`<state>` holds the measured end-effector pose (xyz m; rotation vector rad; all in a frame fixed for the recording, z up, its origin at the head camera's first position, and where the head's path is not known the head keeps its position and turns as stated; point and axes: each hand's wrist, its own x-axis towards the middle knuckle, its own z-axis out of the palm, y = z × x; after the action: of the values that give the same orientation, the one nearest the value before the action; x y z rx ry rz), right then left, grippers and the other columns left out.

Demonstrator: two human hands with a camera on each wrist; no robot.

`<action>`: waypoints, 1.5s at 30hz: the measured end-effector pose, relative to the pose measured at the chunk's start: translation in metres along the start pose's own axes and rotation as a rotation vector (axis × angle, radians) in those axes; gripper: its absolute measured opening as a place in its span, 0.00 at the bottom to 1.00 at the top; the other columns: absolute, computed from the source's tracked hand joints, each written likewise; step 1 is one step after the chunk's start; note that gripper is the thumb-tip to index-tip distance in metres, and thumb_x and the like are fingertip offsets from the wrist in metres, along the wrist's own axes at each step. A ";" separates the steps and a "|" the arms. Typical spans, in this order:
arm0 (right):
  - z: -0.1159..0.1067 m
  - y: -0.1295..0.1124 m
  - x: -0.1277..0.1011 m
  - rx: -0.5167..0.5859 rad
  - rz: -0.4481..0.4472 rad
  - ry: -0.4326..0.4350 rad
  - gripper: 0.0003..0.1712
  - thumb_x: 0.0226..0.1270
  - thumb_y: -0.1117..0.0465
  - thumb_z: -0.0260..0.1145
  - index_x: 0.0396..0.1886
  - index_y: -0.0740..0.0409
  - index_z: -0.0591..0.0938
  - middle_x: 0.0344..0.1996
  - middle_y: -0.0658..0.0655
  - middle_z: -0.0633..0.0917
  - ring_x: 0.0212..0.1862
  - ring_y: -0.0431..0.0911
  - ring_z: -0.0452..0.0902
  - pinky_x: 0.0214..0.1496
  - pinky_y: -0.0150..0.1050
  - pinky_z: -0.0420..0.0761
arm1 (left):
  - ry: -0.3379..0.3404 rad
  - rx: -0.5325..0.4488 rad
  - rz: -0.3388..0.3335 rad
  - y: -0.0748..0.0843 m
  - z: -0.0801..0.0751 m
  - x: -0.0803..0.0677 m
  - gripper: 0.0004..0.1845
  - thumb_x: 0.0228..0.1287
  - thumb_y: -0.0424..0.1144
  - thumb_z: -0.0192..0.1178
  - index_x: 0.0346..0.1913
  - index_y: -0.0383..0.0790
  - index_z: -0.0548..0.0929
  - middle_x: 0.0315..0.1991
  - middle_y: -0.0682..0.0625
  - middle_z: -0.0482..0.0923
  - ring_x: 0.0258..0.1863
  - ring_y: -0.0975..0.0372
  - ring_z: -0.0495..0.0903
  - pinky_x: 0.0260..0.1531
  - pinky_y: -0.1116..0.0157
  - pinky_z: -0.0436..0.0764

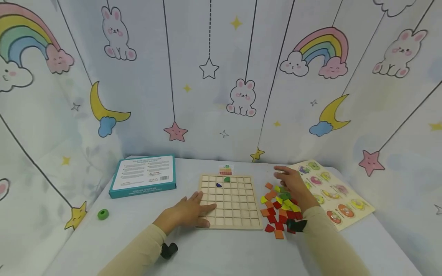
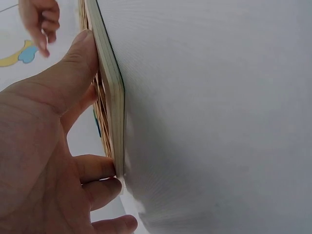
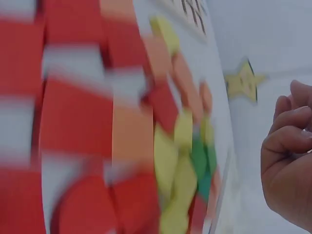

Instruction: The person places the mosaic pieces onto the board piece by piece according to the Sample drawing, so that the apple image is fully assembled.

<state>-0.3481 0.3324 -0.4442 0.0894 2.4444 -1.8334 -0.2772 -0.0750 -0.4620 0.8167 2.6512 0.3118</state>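
Observation:
A wooden grid board (image 1: pixel 232 203) lies on the table, with a green piece (image 1: pixel 226 179) and a dark blue piece (image 1: pixel 219 185) in its upper squares. My left hand (image 1: pixel 189 211) rests on the board's left side, fingers spread; the left wrist view has the thumb (image 2: pixel 80 53) against its edge. My right hand (image 1: pixel 293 184) is raised over the far right part of a spread of red, orange, yellow and green tiles (image 1: pixel 279 218). In the right wrist view its fingers (image 3: pixel 290 129) are loosely bent, with nothing visible in them.
A small pattern card (image 1: pixel 226 170) lies beyond the board. At the back left is a teal-edged box (image 1: pixel 143 175), with a green ring (image 1: pixel 103 214) nearer. A sheet of fruit pictures (image 1: pixel 331 191) lies right of the tiles. A printed curtain (image 1: pixel 221 76) hangs behind the table.

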 end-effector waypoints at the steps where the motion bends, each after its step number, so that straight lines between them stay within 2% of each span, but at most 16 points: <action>1: -0.013 0.006 -0.004 0.040 0.006 0.013 0.29 0.79 0.55 0.61 0.75 0.57 0.70 0.35 0.50 0.80 0.21 0.38 0.64 0.20 0.31 0.63 | 0.000 0.000 -0.001 0.000 -0.001 0.000 0.37 0.66 0.64 0.61 0.77 0.64 0.67 0.80 0.32 0.49 0.80 0.41 0.48 0.72 0.35 0.57; 4: -0.043 0.022 -0.015 0.168 0.049 0.046 0.30 0.79 0.55 0.61 0.75 0.56 0.68 0.36 0.47 0.81 0.21 0.37 0.63 0.20 0.29 0.63 | 0.003 0.004 -0.006 0.000 -0.003 -0.003 0.36 0.66 0.63 0.61 0.76 0.64 0.68 0.80 0.32 0.49 0.80 0.41 0.48 0.72 0.35 0.57; 7: -0.057 0.035 -0.022 0.247 0.088 0.052 0.31 0.79 0.56 0.61 0.76 0.58 0.66 0.36 0.46 0.80 0.22 0.36 0.63 0.20 0.27 0.63 | 0.007 0.014 -0.010 0.000 -0.004 -0.005 0.36 0.66 0.64 0.61 0.76 0.64 0.68 0.80 0.32 0.50 0.80 0.41 0.49 0.72 0.35 0.58; 11: -0.058 0.043 -0.024 0.313 0.144 0.022 0.34 0.81 0.58 0.57 0.80 0.62 0.58 0.32 0.45 0.79 0.22 0.36 0.61 0.21 0.26 0.63 | 0.012 0.013 0.002 0.000 -0.003 -0.005 0.36 0.67 0.63 0.61 0.76 0.63 0.68 0.79 0.31 0.51 0.80 0.41 0.49 0.72 0.35 0.58; 14: -0.053 0.045 -0.022 0.334 0.217 0.016 0.35 0.82 0.58 0.56 0.81 0.60 0.56 0.29 0.45 0.77 0.21 0.37 0.61 0.21 0.26 0.62 | 0.015 0.003 0.018 0.001 -0.002 -0.004 0.36 0.67 0.63 0.61 0.76 0.62 0.68 0.79 0.31 0.51 0.80 0.40 0.50 0.71 0.35 0.58; 17: -0.046 0.043 -0.017 0.232 0.289 0.054 0.35 0.79 0.56 0.60 0.80 0.56 0.62 0.30 0.48 0.79 0.22 0.39 0.63 0.22 0.29 0.63 | 0.016 -0.003 0.024 0.002 -0.002 -0.003 0.36 0.67 0.63 0.61 0.76 0.62 0.68 0.79 0.31 0.51 0.80 0.40 0.49 0.71 0.35 0.58; 20: -0.039 0.042 -0.013 0.011 0.323 0.072 0.33 0.76 0.53 0.63 0.77 0.54 0.68 0.41 0.55 0.81 0.29 0.46 0.68 0.29 0.34 0.68 | 0.014 0.002 0.019 0.003 -0.002 -0.003 0.36 0.66 0.63 0.61 0.76 0.63 0.68 0.79 0.31 0.51 0.80 0.40 0.49 0.72 0.35 0.58; 23: -0.034 0.041 -0.009 -0.173 0.337 0.060 0.31 0.74 0.53 0.64 0.73 0.53 0.73 0.57 0.62 0.77 0.44 0.53 0.72 0.43 0.41 0.74 | 0.013 0.002 0.014 0.003 -0.001 -0.002 0.36 0.66 0.63 0.61 0.76 0.63 0.68 0.79 0.31 0.51 0.80 0.41 0.49 0.72 0.35 0.58; 26: -0.030 0.041 -0.006 -0.251 0.321 0.034 0.29 0.73 0.57 0.64 0.71 0.57 0.75 0.66 0.68 0.71 0.56 0.60 0.70 0.56 0.49 0.77 | 0.015 0.007 0.013 0.004 -0.001 -0.003 0.36 0.66 0.63 0.61 0.76 0.63 0.68 0.79 0.31 0.51 0.80 0.41 0.50 0.72 0.35 0.59; 28: -0.028 0.040 -0.005 -0.275 0.300 0.033 0.27 0.73 0.60 0.64 0.70 0.60 0.75 0.67 0.69 0.70 0.60 0.61 0.69 0.61 0.53 0.76 | 0.016 0.013 0.013 0.004 -0.001 -0.003 0.36 0.66 0.63 0.62 0.76 0.63 0.68 0.79 0.31 0.51 0.80 0.41 0.50 0.71 0.35 0.59; 30: -0.025 0.038 -0.005 -0.313 0.270 0.031 0.26 0.72 0.61 0.64 0.68 0.63 0.76 0.65 0.70 0.72 0.58 0.61 0.70 0.62 0.54 0.77 | 0.018 0.020 0.010 0.003 -0.001 -0.004 0.36 0.66 0.63 0.62 0.76 0.63 0.69 0.79 0.31 0.52 0.80 0.41 0.50 0.71 0.36 0.60; 36: -0.024 0.036 -0.006 -0.407 0.271 0.060 0.22 0.70 0.58 0.68 0.58 0.64 0.77 0.55 0.67 0.76 0.52 0.59 0.73 0.54 0.50 0.78 | 0.019 0.010 0.009 0.002 0.000 -0.003 0.37 0.65 0.63 0.62 0.76 0.63 0.69 0.79 0.31 0.52 0.80 0.40 0.50 0.72 0.35 0.59; 38: -0.026 0.037 -0.005 -0.379 0.270 0.076 0.20 0.70 0.57 0.68 0.55 0.64 0.76 0.48 0.65 0.77 0.48 0.57 0.73 0.49 0.46 0.78 | 0.023 0.008 0.013 0.002 0.001 -0.003 0.37 0.65 0.64 0.62 0.76 0.63 0.69 0.79 0.31 0.52 0.80 0.40 0.50 0.72 0.35 0.59; 40: -0.027 0.037 -0.006 -0.305 0.254 0.090 0.20 0.72 0.56 0.67 0.56 0.63 0.75 0.41 0.61 0.77 0.42 0.53 0.73 0.43 0.42 0.76 | 0.025 0.005 0.014 0.001 0.002 -0.002 0.37 0.65 0.64 0.62 0.76 0.63 0.69 0.79 0.31 0.52 0.80 0.40 0.50 0.72 0.35 0.58; 43: -0.028 0.037 -0.005 -0.119 0.215 0.098 0.24 0.77 0.55 0.62 0.65 0.63 0.72 0.32 0.54 0.76 0.32 0.46 0.71 0.33 0.35 0.73 | 0.028 0.010 0.015 0.001 0.002 -0.002 0.37 0.65 0.64 0.62 0.76 0.63 0.69 0.79 0.31 0.52 0.80 0.40 0.51 0.72 0.35 0.58; 45: -0.028 0.035 -0.005 0.023 0.194 0.081 0.28 0.79 0.54 0.60 0.71 0.64 0.68 0.30 0.50 0.76 0.28 0.41 0.69 0.29 0.30 0.72 | 0.029 0.010 0.015 0.001 0.002 -0.002 0.37 0.65 0.64 0.62 0.76 0.63 0.69 0.79 0.32 0.52 0.80 0.40 0.51 0.72 0.35 0.58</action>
<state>-0.3408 0.3689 -0.4695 0.3949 2.3699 -1.8078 -0.2745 -0.0747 -0.4631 0.8413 2.6767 0.3174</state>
